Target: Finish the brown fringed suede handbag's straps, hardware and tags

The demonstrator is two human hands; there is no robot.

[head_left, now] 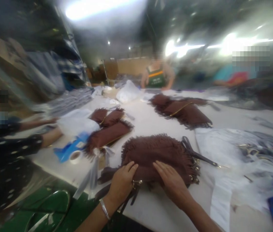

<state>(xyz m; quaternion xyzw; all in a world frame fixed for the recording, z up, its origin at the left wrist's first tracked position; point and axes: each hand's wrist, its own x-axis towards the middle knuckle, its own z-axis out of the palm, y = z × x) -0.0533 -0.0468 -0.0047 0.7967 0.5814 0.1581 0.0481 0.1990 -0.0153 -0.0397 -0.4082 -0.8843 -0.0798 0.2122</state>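
Observation:
A brown fringed handbag (151, 151) lies flat on the white table in front of me. My left hand (123, 180) is at its near left edge, fingers bent over the fabric beside a gold clasp (137, 182); the thumb is hidden. On the near right part of the bag rests my right hand (171, 180), its fingers stretched out flat. A dark strap (199, 156) with a metal hook runs off the bag's right side. More dark straps (106, 175) stick out on the left, partly under my left wrist.
More brown fringed bags lie at left (109, 132) and farther back (187, 112). A tape dispenser (70, 149) with a tape roll stands left, near a co-worker's arm (51, 137). Clear plastic bags with metal fittings (242, 161) cover the right side. Another person (157, 77) stands across the table.

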